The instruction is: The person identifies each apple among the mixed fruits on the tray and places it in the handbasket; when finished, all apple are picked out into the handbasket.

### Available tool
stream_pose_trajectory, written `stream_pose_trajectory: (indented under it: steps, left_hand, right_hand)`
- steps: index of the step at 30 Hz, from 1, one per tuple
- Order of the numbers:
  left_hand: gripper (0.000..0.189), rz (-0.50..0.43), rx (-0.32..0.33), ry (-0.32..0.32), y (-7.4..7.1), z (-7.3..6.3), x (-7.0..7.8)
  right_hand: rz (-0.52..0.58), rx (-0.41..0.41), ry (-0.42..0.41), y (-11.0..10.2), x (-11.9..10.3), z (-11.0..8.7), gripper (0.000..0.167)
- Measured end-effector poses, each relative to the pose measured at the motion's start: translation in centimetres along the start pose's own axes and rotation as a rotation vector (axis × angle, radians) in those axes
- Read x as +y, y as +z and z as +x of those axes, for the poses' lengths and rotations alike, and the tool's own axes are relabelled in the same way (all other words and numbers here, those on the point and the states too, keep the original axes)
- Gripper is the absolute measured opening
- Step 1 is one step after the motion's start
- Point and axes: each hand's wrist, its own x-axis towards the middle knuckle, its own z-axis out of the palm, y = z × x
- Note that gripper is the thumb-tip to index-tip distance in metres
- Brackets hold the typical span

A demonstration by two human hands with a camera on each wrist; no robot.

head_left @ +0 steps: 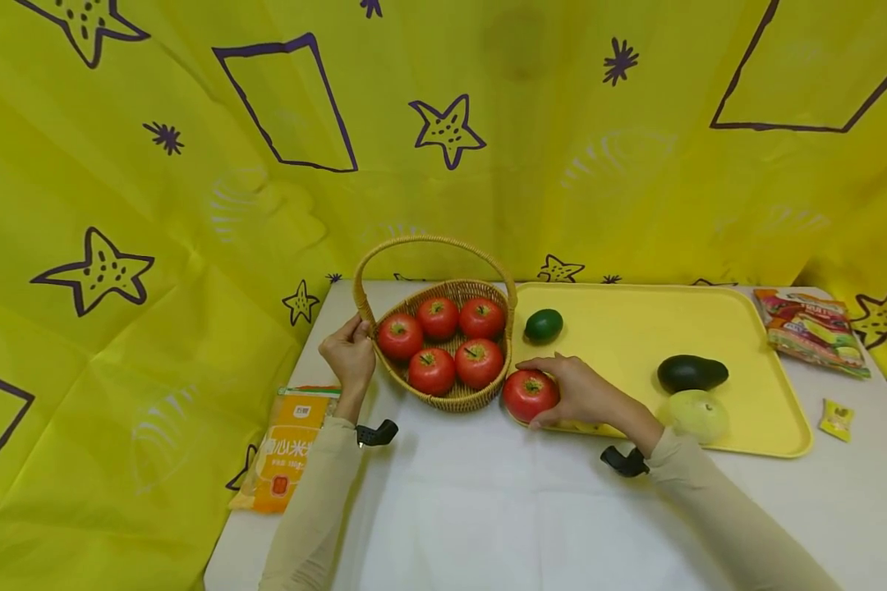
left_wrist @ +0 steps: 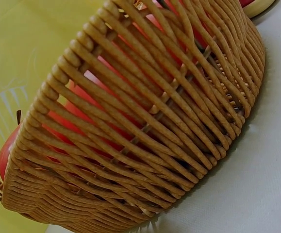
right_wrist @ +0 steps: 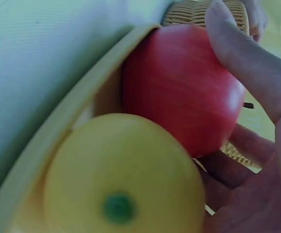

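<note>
At the left end of the wicker basket [head_left: 458,404], my left hand [head_left: 350,353] grips the foot of its handle [head_left: 432,239]. Several red apples [head_left: 432,372] with short stems sit inside the basket, and their red shows through the weave in the left wrist view. My right hand [head_left: 582,392] holds another red apple [head_left: 530,396] between thumb and fingers, at the tray's front left corner beside the basket. Close to that apple in the right wrist view is a round yellow fruit [right_wrist: 123,170] with a green spot, mostly hidden under my hand in the head view.
The yellow tray [head_left: 621,316] carries a small green fruit [head_left: 543,326], a dark avocado [head_left: 691,373] and a pale yellow-green fruit [head_left: 698,416]. A colourful snack bag [head_left: 811,330] and a small yellow packet [head_left: 836,419] lie right of it. An orange bag [head_left: 288,447] lies by my left forearm.
</note>
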Motion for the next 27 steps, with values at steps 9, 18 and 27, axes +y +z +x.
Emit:
stream_pose_trajectory:
  steps: [9,18,27]
  left_hand:
    - [0.016,-0.021,-0.011,-0.008,0.0,0.0,-0.3]
    - [0.015,-0.023,-0.008,-0.009,-0.1,0.0,-0.3]
    - [0.015,-0.02,0.001,0.011,-0.1,-0.1,-0.2]
  right_hand:
    - [0.01,0.021,-0.011,0.3,0.2,0.0,0.088]
    - [0.075,0.082,0.026,0.4,0.5,0.0,0.092]
    - [0.271,0.16,0.045,-0.6,0.3,-0.5,0.086]
